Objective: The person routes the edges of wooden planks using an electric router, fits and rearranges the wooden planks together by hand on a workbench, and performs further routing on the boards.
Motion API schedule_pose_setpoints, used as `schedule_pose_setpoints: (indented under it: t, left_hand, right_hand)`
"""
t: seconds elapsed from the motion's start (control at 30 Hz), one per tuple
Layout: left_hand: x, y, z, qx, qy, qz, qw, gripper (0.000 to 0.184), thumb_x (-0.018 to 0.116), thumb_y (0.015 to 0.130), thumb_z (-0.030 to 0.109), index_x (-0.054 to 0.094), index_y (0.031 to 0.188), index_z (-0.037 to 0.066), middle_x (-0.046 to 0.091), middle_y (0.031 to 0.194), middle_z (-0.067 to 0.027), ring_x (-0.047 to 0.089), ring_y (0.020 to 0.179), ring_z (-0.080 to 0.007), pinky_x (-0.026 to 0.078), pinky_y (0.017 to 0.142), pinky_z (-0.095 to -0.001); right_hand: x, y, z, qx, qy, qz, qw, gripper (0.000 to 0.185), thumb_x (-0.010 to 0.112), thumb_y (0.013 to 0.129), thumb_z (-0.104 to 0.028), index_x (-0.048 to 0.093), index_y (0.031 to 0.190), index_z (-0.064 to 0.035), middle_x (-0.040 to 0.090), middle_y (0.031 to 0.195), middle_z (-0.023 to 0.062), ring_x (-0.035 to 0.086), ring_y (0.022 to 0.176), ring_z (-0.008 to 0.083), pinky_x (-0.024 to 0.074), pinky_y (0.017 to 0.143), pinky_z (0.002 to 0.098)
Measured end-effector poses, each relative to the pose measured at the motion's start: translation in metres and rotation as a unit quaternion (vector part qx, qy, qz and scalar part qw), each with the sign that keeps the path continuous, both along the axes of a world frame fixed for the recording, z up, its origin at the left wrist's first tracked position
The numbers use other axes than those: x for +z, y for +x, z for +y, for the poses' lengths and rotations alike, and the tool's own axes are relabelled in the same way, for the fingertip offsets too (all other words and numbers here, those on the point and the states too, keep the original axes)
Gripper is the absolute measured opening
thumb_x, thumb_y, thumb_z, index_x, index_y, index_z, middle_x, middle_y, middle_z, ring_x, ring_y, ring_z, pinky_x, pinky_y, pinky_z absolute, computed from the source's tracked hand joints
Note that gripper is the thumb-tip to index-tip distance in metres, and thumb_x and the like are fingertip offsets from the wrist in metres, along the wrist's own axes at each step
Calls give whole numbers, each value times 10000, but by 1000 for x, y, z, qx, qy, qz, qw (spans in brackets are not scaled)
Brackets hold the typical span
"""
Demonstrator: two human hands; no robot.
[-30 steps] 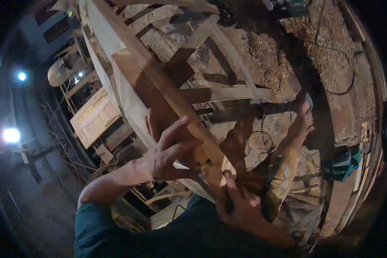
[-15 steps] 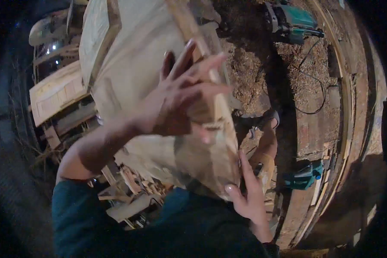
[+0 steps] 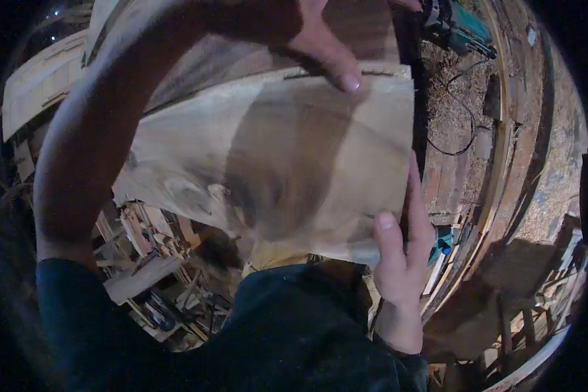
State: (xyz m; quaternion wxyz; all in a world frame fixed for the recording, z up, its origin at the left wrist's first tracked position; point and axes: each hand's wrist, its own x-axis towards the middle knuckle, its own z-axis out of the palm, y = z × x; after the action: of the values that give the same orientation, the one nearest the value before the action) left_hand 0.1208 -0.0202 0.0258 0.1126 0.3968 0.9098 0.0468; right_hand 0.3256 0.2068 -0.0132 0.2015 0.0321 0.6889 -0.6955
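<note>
A wide, pale wooden board (image 3: 372, 144) with a shadow across it lies in front of my chest. My right hand (image 3: 402, 255) grips its lower right edge, thumb on the face and fingers behind the edge. At the top, my left hand (image 3: 317, 39) reaches over the board's upper edge with its thumb on the face; its other fingers are partly cut off by the frame. Just behind that edge is another wooden surface (image 3: 366, 29), with a narrow dark gap between the two.
Green power tools stand at the upper right (image 3: 464, 29) and right (image 3: 441, 245), with a black cable (image 3: 467, 130) near the upper one. Scrap wood (image 3: 150, 235) is piled at lower left. Long planks (image 3: 496, 176) run along the right. A pale panel (image 3: 39, 85) is at upper left.
The view has shifted, and the board's broad face now shows. My left hand has moved up to the top edge. My right hand has stayed at the lower right edge since the previous frame.
</note>
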Motion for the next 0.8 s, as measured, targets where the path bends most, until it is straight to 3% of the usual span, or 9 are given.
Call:
schedule_pose_setpoints:
  t: [0.2, 0.33, 0.43, 0.57, 0.8]
  left_hand:
    - [16, 11, -4, -9, 8, -34, 999, 1028, 798, 576, 704, 397, 1436, 309, 28, 1586, -211, 19, 1444, -476, 93, 1126, -694]
    - [27, 1, 11, 112, -138, -124, 976, 1048, 785, 591, 708, 388, 1446, 251, 39, 1585, -214, 59, 1449, -453, 197, 1158, -596]
    - [44, 28, 14, 95, -92, -107, 985, 1040, 768, 600, 723, 397, 1439, 234, 45, 1583, -219, 91, 1445, -454, 223, 1159, -572]
    - [23, 6, 5, 86, -93, -103, 987, 1023, 760, 611, 724, 410, 1429, 221, 51, 1580, -229, 131, 1436, -461, 248, 1154, -554]
    - [21, 0, 0, 92, -84, -145, 982, 1014, 768, 619, 707, 405, 1435, 227, 25, 1582, -234, 121, 1437, -464, 255, 1149, -545]
  right_hand:
    - [10, -2, -9, -30, -75, -35, 996, 663, 516, 913, -144, 247, 1469, 97, 442, 1430, 231, 426, 1324, 251, 284, 1107, 327]
    - [14, 1, -16, -37, -53, 13, 998, 662, 497, 904, -121, 237, 1473, 97, 436, 1442, 217, 421, 1330, 242, 283, 1109, 322]
    - [12, 2, -18, -37, -32, 30, 998, 663, 493, 900, -117, 237, 1472, 100, 426, 1451, 216, 414, 1337, 241, 279, 1113, 323]
    - [28, -7, -25, -47, -11, -25, 999, 661, 493, 905, -120, 234, 1471, 104, 420, 1456, 215, 407, 1342, 241, 272, 1118, 326]
    - [12, 0, -13, -41, -139, -52, 988, 663, 499, 917, -121, 219, 1473, 107, 419, 1453, 217, 402, 1343, 240, 270, 1117, 328]
